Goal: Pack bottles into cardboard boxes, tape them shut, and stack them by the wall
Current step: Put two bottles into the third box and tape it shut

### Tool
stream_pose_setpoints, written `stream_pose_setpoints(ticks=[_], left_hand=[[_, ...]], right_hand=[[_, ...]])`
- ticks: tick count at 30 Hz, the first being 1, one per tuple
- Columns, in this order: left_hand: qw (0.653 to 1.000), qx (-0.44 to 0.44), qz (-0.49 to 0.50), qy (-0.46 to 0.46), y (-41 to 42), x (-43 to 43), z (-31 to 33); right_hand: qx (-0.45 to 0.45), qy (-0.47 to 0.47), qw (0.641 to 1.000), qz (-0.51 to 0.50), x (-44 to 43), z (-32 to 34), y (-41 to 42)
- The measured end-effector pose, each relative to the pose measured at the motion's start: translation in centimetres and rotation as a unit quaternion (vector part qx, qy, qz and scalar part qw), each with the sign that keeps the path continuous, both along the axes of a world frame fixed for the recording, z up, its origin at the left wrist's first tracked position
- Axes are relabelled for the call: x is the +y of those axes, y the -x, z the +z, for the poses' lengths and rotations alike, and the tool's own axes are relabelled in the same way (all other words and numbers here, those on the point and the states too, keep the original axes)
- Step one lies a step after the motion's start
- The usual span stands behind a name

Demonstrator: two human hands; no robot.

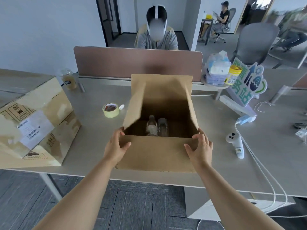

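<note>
Your forearms [83,188] come in from the bottom edge. L hand [116,145] grips the near-left corner of the cardboard box [154,153], thumb flat on the outer front face, fingers curled over the rim. R hand [199,146] does the same at the near-right corner, thumb out front, fingers hooked on the edge. Box sits at the near edge of the desk [99,146], right in front of you, top open, far & side flaps standing up. Inside, a labelled bottle [152,126] & a clear bottle [162,127] stand upright side by side on the box floor, close to the near wall; can't tell if they touch. Tape roll [111,110] lies on the desk just left of the box, w/ a small white disc [121,107] beside it. Stacked cartons [33,113] sit at far left. White controller [235,143] lies right of the box, next to white cables [265,171].
</note>
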State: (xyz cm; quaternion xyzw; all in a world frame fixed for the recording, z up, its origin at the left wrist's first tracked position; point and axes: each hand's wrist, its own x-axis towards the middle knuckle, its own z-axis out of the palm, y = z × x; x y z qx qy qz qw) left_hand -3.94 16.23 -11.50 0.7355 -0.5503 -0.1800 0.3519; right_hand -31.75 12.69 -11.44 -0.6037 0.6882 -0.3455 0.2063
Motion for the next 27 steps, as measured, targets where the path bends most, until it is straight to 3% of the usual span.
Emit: stream_pose_setpoints(ticks=[4, 7, 11, 15, 17, 19, 23, 27], left_hand=[[0.995, 0.049, -0.085, -0.012, -1.3, -0.6, 0.1], [0.988, 0.106, -0.102, -0.054, -1.8, -1.2, 0.4], [0.98, 0.139, -0.08, -0.121, -2.0, -2.8, 1.1], [0.966, 0.207, -0.027, -0.152, -1.3, -3.0, 3.3], [0.941, 0.281, -0.037, -0.186, -1.7, -3.0, 4.0], [0.893, 0.401, -0.024, -0.203, -2.4, -3.2, 4.3], [0.83, 0.54, 0.002, -0.137, -2.8, -3.3, 4.2], [0.834, 0.543, -0.005, -0.1, -2.4, -3.6, 3.8]], right_hand=[[-0.014, -0.031, 0.999, 0.042, -0.8, -0.2, 0.8], [-0.098, -0.081, 0.992, 0.025, -1.9, 0.6, 1.6], [-0.253, -0.131, 0.958, 0.007, -2.9, 2.0, 3.0], [-0.33, -0.171, 0.928, -0.027, -2.7, 2.3, 3.7], [-0.426, -0.172, 0.887, -0.053, -2.8, 1.9, 4.2], [-0.487, -0.174, 0.855, -0.046, -2.9, 1.5, 4.6], [-0.379, -0.161, 0.911, -0.013, -2.8, 1.7, 4.2], [-0.31, -0.137, 0.941, 0.007, -3.3, 1.4, 3.3]])
